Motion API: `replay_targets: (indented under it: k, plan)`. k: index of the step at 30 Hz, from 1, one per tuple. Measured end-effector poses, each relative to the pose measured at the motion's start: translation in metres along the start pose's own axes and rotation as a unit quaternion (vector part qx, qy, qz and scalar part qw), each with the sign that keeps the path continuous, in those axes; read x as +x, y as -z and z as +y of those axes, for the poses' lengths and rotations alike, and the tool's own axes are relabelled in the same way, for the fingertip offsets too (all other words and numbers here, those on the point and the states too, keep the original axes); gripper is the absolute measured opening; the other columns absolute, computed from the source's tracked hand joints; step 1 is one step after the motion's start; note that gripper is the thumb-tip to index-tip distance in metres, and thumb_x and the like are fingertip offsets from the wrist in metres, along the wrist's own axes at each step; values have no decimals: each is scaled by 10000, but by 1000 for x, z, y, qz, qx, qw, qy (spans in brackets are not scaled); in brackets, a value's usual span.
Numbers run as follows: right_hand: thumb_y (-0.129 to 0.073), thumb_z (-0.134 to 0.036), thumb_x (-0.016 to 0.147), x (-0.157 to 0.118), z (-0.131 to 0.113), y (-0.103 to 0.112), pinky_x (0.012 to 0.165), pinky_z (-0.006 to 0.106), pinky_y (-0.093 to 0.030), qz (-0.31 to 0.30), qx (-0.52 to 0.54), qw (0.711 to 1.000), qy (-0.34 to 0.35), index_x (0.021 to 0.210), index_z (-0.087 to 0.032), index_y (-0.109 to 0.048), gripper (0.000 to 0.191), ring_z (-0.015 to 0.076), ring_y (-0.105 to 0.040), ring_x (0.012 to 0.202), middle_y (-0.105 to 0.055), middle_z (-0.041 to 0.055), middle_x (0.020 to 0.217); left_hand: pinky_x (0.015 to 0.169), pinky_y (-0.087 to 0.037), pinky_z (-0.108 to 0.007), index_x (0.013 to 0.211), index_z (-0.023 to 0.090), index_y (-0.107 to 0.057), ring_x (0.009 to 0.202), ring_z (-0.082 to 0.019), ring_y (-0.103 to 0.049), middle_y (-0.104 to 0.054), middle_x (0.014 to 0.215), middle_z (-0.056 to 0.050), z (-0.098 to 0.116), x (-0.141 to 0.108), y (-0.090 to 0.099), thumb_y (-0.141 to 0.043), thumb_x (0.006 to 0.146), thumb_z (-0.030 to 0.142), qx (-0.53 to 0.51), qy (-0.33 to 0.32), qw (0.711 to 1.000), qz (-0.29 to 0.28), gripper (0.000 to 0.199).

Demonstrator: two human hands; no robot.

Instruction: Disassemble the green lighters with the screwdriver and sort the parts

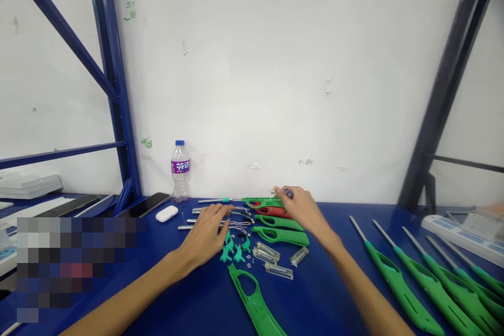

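Observation:
My left hand [208, 231] lies over several metal lighter tubes [188, 228] with wires. Its fingers are stretched out, with nothing visible in them. My right hand [302, 209] is closed in a pinch around a small thing that I cannot make out, above the back row of lighter shells. That row holds green shell halves [289, 237] and a red shell [275, 212]. Between my hands lie teal triggers [238, 253] and clear fuel tanks [279, 271]. Closer to me, a green handle half [255, 302] rests with its hollow side up.
Several green lighters [401, 289] with metal tubes lie on the right, beside a white power strip [464, 239]. At the back left stand a plastic bottle [180, 181], a white earphone case [167, 213] and a phone [147, 203]. A white wall [255, 89] closes off the back.

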State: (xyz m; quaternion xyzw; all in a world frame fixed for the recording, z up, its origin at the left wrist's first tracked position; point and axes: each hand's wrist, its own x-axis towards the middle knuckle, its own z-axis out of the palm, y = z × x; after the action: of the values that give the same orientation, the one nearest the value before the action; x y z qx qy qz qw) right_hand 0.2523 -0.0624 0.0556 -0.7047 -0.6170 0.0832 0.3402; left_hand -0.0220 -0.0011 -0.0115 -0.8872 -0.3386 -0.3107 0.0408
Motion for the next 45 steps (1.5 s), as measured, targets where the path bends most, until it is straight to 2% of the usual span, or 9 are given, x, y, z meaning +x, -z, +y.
replay_targets:
  k: [4,12,16,21,24,29,35,41,45]
  plan:
    - [-537,-554,1087,-9,-12,-1,688,300,-560,-69,72,994,51,908,-162,-675,452,121,-618,637,-644,-24,753,1106,-469,-562,1521,214,-464,1313,-323,-553,-570,1412,-149,10,0,8,-552,1052,294,3,-15,999,46,484]
    - [-545,-587,1072,-17,-21,-13,661,293,-540,-160,176,963,130,900,-157,-659,477,123,-617,629,-613,-34,736,1115,-419,-617,1392,191,-595,1272,-339,-560,-671,1257,-109,15,-1,9,-641,959,171,37,-66,997,-8,436]
    - [-546,-589,1071,-21,-23,-27,608,270,-510,-171,178,958,146,870,-162,-642,482,109,-577,574,-577,-51,684,1051,-522,-533,1428,179,-562,1185,-274,-648,-683,1230,-85,19,-2,11,-624,1012,168,56,-59,995,-58,421]
    - [-549,-590,1071,-22,-25,-38,625,277,-518,-175,171,955,166,834,-166,-643,495,111,-571,562,-577,-55,649,851,-612,-405,1251,155,-648,946,-204,-706,-701,1055,-47,25,-3,17,-667,1026,278,81,-34,989,-121,257]
    - [-565,-577,1066,-13,-17,-35,709,314,-558,-140,180,963,147,886,-157,-676,470,134,-638,670,-653,-19,763,769,-600,-355,1163,148,-661,798,-164,-683,-681,916,-8,30,-3,21,-654,1036,303,77,-25,987,-135,200]
    - [-570,-543,1073,5,6,-19,813,363,-580,-59,206,973,83,980,-159,-694,414,162,-683,803,-696,15,881,794,-561,-368,1125,166,-641,890,-204,-692,-702,993,-32,37,-7,27,-678,961,226,37,-75,988,-132,178]
    - [-549,-562,1080,2,1,-13,504,215,-454,-94,291,952,16,1069,-150,-670,430,75,-502,528,-609,-32,771,705,-500,-351,1211,218,-598,904,-251,-698,-694,1047,-46,46,-19,35,-741,895,572,-15,-198,968,-153,496]
    - [-559,-544,1083,-8,-12,-16,387,165,-266,-138,363,922,-3,1007,-142,-657,421,34,-344,449,-541,-60,712,738,-488,-311,1157,227,-534,943,-210,-672,-669,1116,-62,55,-31,24,-499,1027,201,-26,-274,947,-163,138]
    - [-563,-522,1089,-8,-10,-15,372,163,-227,-147,382,912,-7,1002,-143,-655,399,28,-306,435,-536,-65,701,774,-498,-302,1377,229,-408,1048,-207,-683,-640,1311,-88,53,-34,19,-402,921,-12,-26,-261,951,-163,516]
